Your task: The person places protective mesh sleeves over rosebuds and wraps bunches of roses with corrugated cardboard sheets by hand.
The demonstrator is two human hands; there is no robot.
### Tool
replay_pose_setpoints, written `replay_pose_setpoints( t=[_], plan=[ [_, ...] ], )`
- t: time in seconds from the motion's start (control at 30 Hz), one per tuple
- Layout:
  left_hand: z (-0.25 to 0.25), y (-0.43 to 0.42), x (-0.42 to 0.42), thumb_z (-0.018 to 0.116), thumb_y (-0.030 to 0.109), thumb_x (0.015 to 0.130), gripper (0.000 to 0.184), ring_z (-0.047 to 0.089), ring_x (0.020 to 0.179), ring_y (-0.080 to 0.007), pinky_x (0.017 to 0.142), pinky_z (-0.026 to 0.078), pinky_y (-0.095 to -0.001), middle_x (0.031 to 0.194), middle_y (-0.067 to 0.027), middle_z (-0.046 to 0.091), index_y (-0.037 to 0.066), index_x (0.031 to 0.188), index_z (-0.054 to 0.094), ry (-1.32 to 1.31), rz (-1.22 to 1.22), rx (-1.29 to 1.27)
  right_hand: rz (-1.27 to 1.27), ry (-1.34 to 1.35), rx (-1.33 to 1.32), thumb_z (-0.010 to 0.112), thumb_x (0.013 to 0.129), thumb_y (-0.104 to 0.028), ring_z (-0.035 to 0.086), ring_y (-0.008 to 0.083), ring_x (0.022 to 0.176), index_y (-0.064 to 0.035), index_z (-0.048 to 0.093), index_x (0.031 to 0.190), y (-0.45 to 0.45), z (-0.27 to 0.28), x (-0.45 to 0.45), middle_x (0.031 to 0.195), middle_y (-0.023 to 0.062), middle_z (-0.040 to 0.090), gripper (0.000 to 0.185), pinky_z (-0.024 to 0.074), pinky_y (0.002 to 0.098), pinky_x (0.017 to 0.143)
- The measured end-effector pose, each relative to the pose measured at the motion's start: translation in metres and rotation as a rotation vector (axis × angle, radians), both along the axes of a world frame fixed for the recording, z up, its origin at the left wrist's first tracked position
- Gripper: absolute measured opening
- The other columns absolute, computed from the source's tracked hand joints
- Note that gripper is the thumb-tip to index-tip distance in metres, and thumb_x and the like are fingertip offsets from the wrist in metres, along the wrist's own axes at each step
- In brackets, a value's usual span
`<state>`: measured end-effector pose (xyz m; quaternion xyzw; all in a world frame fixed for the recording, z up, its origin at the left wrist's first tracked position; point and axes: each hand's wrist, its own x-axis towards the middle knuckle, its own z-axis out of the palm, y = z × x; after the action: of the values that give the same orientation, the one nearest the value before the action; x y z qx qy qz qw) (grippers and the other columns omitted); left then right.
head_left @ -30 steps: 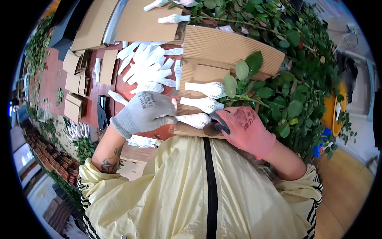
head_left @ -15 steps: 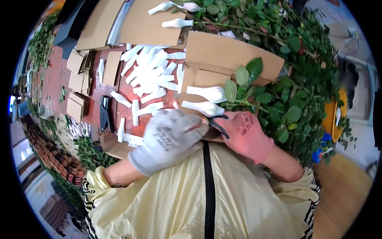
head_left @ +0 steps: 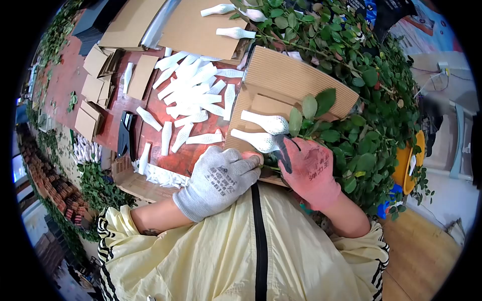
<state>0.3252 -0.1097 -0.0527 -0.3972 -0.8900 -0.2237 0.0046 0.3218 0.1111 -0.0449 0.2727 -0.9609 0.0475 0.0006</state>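
Observation:
My left hand (head_left: 218, 178), in a grey glove, is closed at the front edge of the ribbed cardboard (head_left: 301, 75). What its fingertips hold is largely hidden. My right hand (head_left: 310, 173), in a pink glove with dark fingertips, is bent closed just right of it, beside green stems; its grip is hidden. Two white mesh sleeves with rounded ends lie on the cardboard, the upper one (head_left: 266, 122) above the lower one (head_left: 256, 140). The lower sleeve's rounded end touches my right fingertips. Leafy stems (head_left: 361, 145) extend to the right.
Loose white sleeves (head_left: 193, 83) are heaped on the red table (head_left: 113, 113). A black stapler-like tool (head_left: 126, 135) and small cardboard pieces (head_left: 143, 78) lie left. Larger cardboard sheets (head_left: 201, 32) are at the back. A box of white pieces (head_left: 143, 188) stands lower left.
The white sleeve that was between my hands a second ago no longer shows there. My left hand has moved right, close to my right hand. The view has shifted slightly.

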Motion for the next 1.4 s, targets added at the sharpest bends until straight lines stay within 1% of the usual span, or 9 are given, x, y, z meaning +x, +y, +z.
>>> replay_pose_setpoints(
  t=[0.17, 0.5, 0.73, 0.9, 0.97, 1.1, 1.17, 1.23, 1.4],
  plan=[
    [0.001, 0.001, 0.001, 0.06, 0.018, 0.069, 0.023, 0.054, 0.074, -0.0133, 0.062, 0.042, -0.0318, 0.105, 0.0066, 0.064, 0.018, 0.091, 0.067, 0.028, 0.024, -0.009, 0.012, -0.017, -0.003, 0.059, 0.074, -0.027, 0.052, 0.0208, 0.101, -0.0154, 0.052, 0.12, -0.005, -0.02, 0.005, 0.11, 0.0036, 0.051, 0.047, 0.0339, 0.0342, 0.088],
    [-0.002, -0.024, -0.042, 0.067, 0.022, 0.072, 0.022, 0.056, 0.082, -0.0231, 0.07, 0.044, -0.0359, 0.093, -0.0038, 0.061, 0.014, 0.092, 0.067, -0.026, 0.213, 0.045, 0.058, 0.079, -0.132, 0.06, 0.072, -0.016, 0.055, 0.0256, 0.099, -0.012, 0.052, 0.122, 0.001, -0.03, 0.01, 0.113, 0.0113, 0.055, 0.051, 0.0397, 0.0387, 0.083],
    [-0.036, -0.039, -0.058, 0.067, 0.02, 0.071, 0.021, 0.057, 0.08, -0.0251, 0.072, 0.045, -0.0379, 0.084, -0.0052, 0.06, 0.012, 0.091, 0.067, -0.065, 0.011, 0.099, -0.076, -0.044, -0.109, 0.06, 0.071, -0.014, 0.056, 0.0267, 0.094, -0.0122, 0.051, 0.122, -0.003, -0.029, 0.008, 0.112, 0.011, 0.055, 0.052, 0.0416, 0.038, 0.078],
    [-0.022, -0.042, -0.061, 0.068, 0.015, 0.07, 0.016, 0.058, 0.073, -0.0275, 0.072, 0.045, -0.0385, 0.075, -0.0074, 0.061, 0.008, 0.084, 0.067, -0.156, 0.053, 0.15, -0.003, 0.133, -0.173, 0.06, 0.072, -0.016, 0.058, 0.0266, 0.086, -0.0104, 0.054, 0.116, -0.001, -0.029, 0.008, 0.104, 0.0117, 0.056, 0.045, 0.0454, 0.0375, 0.073],
    [-0.019, -0.048, -0.064, 0.068, 0.014, 0.071, 0.015, 0.059, 0.072, -0.0278, 0.072, 0.046, -0.0383, 0.075, -0.007, 0.063, 0.007, 0.084, 0.067, -0.158, 0.048, 0.152, -0.065, -0.029, -0.155, 0.059, 0.073, -0.015, 0.06, 0.0266, 0.084, -0.0088, 0.056, 0.114, -0.004, -0.02, 0.004, 0.101, 0.0133, 0.056, 0.041, 0.0474, 0.0364, 0.07],
    [-0.018, -0.091, -0.077, 0.067, 0.013, 0.073, 0.028, 0.06, 0.091, -0.0279, 0.08, 0.046, -0.0398, 0.097, -0.0105, 0.064, 0.006, 0.1, 0.064, -0.117, 0.386, -0.118, -0.063, -0.134, -0.163, 0.056, 0.075, -0.013, 0.06, 0.0261, 0.081, -0.0089, 0.058, 0.108, -0.005, -0.012, -0.003, 0.094, 0.0128, 0.056, 0.033, 0.048, 0.0369, 0.068],
    [0.008, -0.081, -0.073, 0.067, 0.013, 0.073, 0.035, 0.059, 0.096, -0.0292, 0.082, 0.046, -0.0408, 0.105, -0.0114, 0.063, 0.005, 0.106, 0.062, 0.052, 0.288, -0.095, -0.042, -0.238, -0.156, 0.056, 0.076, -0.013, 0.06, 0.0261, 0.079, -0.0094, 0.058, 0.107, -0.006, -0.011, -0.007, 0.091, 0.0123, 0.056, 0.031, 0.0478, 0.0371, 0.067],
    [0.031, -0.048, -0.056, 0.066, 0.021, 0.075, 0.037, 0.057, 0.102, -0.0286, 0.086, 0.044, -0.0397, 0.111, -0.0098, 0.06, 0.007, 0.109, 0.061, -0.034, 0.097, -0.012, -0.023, -0.189, -0.179, 0.054, 0.077, -0.012, 0.059, 0.0261, 0.076, -0.0101, 0.058, 0.104, -0.006, -0.012, -0.006, 0.09, 0.0116, 0.055, 0.027, 0.0476, 0.0372, 0.066],
    [0.015, 0.01, -0.023, 0.064, 0.034, 0.075, 0.044, 0.054, 0.109, -0.0264, 0.093, 0.04, -0.0427, 0.118, -0.01, 0.058, 0.007, 0.109, 0.061, -0.134, -0.025, -0.091, -0.008, -0.135, -0.2, 0.064, 0.072, -0.019, 0.06, 0.0266, 0.081, -0.0116, 0.058, 0.106, -0.001, -0.006, -0.009, 0.098, 0.0118, 0.056, 0.035, 0.0481, 0.0374, 0.068]
  ],
)
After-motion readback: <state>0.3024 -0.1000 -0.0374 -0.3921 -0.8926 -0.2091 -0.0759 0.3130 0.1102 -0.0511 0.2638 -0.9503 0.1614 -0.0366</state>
